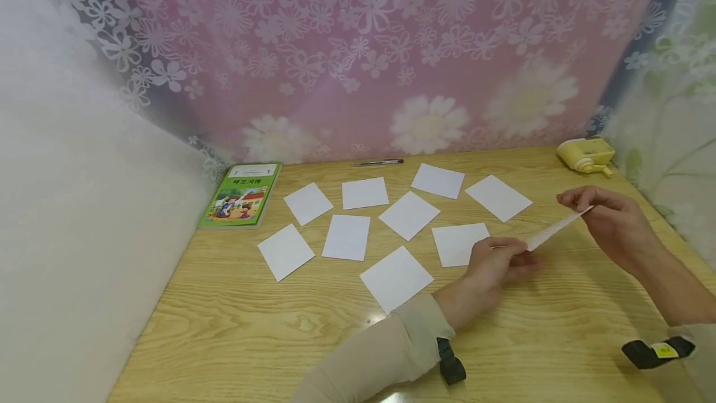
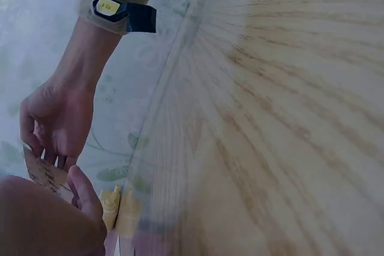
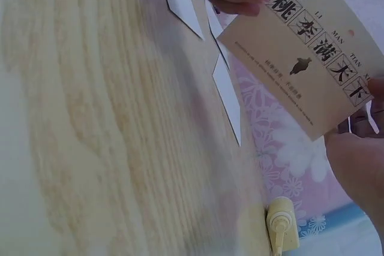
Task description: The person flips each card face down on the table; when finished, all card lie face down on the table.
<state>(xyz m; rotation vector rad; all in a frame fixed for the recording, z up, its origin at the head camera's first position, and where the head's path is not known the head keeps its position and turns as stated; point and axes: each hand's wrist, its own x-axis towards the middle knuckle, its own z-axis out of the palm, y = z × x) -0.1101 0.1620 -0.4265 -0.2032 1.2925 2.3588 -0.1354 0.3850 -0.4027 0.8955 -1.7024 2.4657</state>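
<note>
Both hands hold one card (image 1: 559, 227) up over the right side of the table. My left hand (image 1: 495, 266) pinches its left end between thumb and fingers. At the opposite end, my right hand (image 1: 618, 226) grips the edge with curled fingers. The right wrist view shows the face of this card (image 3: 294, 67), printed with a row of large black Chinese characters, small text and bamboo leaves. In the left wrist view the card (image 2: 48, 178) is partly covered by the fingers. A plain white card (image 1: 455, 245) lies just left of the left hand.
Several more white cards, such as one near the front (image 1: 396, 278), lie spread on the wooden table (image 1: 252, 334). A green book (image 1: 240, 194) lies at the back left, a pen (image 1: 377, 162) along the back edge. A yellow device (image 1: 586, 154) stands at the back right.
</note>
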